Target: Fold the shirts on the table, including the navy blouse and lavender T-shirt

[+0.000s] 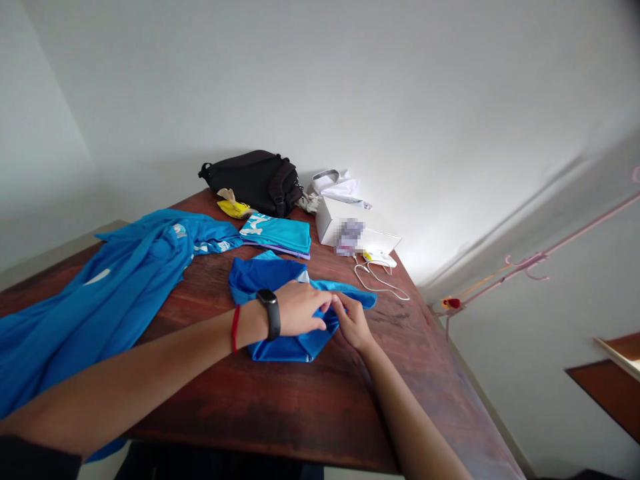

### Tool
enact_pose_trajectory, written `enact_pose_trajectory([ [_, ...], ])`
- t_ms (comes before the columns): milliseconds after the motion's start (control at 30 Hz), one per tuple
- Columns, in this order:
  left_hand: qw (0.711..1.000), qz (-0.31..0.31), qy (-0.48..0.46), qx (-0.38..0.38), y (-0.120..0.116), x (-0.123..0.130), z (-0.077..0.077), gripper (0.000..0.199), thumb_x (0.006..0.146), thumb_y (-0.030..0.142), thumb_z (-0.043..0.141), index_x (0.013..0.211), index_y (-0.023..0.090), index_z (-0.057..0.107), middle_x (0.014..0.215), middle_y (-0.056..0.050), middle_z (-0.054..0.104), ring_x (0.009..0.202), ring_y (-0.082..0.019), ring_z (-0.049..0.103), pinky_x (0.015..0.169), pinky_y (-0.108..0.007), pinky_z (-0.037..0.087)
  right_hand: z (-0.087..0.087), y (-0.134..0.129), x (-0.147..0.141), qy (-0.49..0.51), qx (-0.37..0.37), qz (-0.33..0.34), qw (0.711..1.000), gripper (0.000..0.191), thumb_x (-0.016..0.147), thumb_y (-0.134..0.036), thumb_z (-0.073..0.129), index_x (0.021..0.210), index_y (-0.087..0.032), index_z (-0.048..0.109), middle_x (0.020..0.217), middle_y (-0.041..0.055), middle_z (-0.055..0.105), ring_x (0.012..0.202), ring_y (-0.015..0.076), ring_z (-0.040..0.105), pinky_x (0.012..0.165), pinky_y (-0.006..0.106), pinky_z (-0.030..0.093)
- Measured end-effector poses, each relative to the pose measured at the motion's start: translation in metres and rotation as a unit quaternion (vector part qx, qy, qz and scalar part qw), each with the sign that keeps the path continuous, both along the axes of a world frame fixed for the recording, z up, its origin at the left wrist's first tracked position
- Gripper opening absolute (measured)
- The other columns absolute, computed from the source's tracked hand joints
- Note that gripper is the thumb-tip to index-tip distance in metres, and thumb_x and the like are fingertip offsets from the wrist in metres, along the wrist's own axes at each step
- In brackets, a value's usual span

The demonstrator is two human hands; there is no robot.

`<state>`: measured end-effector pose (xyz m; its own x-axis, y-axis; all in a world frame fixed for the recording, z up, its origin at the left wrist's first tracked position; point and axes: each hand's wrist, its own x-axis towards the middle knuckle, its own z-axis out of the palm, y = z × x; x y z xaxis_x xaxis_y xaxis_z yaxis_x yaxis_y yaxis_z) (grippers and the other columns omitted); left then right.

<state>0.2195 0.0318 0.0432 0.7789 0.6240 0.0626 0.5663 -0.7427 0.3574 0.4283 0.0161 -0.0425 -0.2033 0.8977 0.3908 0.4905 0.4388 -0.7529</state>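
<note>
A blue garment [280,348] lies partly folded on the dark red-brown wooden table [260,400]. My left hand [300,308], with a black band and a red cord at the wrist, reaches over the garment, its fingers bent and closed at the cloth's right part. Right beside it, my right hand [353,321] pinches the same cloth at its right edge. The fingertips of both hands nearly meet. Part of the garment is hidden under my left hand and wrist.
Large blue clothing [115,287] covers the table's left side. Behind the garment sit a folded turquoise cloth [285,233], a yellow item [233,208], a black backpack [245,179], a white box [327,223], white fabric [340,183] and a white cable [383,288].
</note>
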Motion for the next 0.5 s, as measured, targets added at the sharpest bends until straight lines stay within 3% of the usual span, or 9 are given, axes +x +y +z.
enact_pose_trajectory([
  [67,0.998,-0.042,-0.033,-0.017,-0.020,0.009,-0.004,0.021,0.085,0.036,0.071,0.101,0.023,0.065,0.096,-0.005,0.073,0.095,-0.030,0.069,0.081,-0.037,0.050,0.001,-0.002,-0.001,-0.002,-0.024,0.006,1.000,0.041,0.102,-0.048,0.043,0.106,-0.023,0.076,0.093,0.0052,0.075,0.086,0.0230,0.068,0.080,0.034,0.052],
  [167,0.978,-0.157,-0.097,-0.097,-0.048,0.020,-0.014,0.017,0.086,0.028,0.068,0.103,0.028,0.066,0.105,-0.003,0.073,0.102,-0.027,0.069,0.090,-0.037,0.052,-0.001,-0.002,-0.002,-0.026,-0.063,0.017,0.998,0.040,0.100,-0.049,0.048,0.109,-0.021,0.075,0.083,0.0039,0.074,0.076,0.0211,0.067,0.071,0.032,0.052],
  [300,0.949,-0.278,-0.026,-0.146,-0.076,0.028,-0.033,0.029,0.082,0.032,0.071,0.109,0.038,0.066,0.111,-0.002,0.069,0.097,-0.025,0.071,0.077,-0.034,0.059,-0.007,0.000,-0.003,-0.076,-0.074,0.046,0.993,0.034,0.096,-0.047,0.057,0.111,-0.022,0.075,0.087,0.0040,0.076,0.073,0.0199,0.067,0.068,0.032,0.052],
  [433,0.956,-0.276,0.035,-0.091,-0.080,0.027,-0.042,0.038,0.081,0.037,0.069,0.119,0.039,0.065,0.115,-0.005,0.068,0.092,-0.027,0.072,0.070,-0.036,0.060,-0.008,0.000,-0.004,-0.106,-0.059,0.052,0.991,0.029,0.094,-0.043,0.061,0.108,-0.023,0.076,0.092,0.0050,0.078,0.075,0.0202,0.067,0.068,0.032,0.052],
  [500,0.975,-0.207,0.024,-0.074,-0.070,0.025,-0.040,0.031,0.082,0.037,0.067,0.114,0.038,0.068,0.106,-0.004,0.071,0.086,-0.026,0.073,0.072,-0.036,0.059,-0.007,-0.001,-0.005,-0.107,-0.054,0.055,0.991,0.027,0.093,-0.041,0.062,0.107,-0.023,0.076,0.090,0.0045,0.077,0.073,0.0197,0.067,0.067,0.031,0.051],
])
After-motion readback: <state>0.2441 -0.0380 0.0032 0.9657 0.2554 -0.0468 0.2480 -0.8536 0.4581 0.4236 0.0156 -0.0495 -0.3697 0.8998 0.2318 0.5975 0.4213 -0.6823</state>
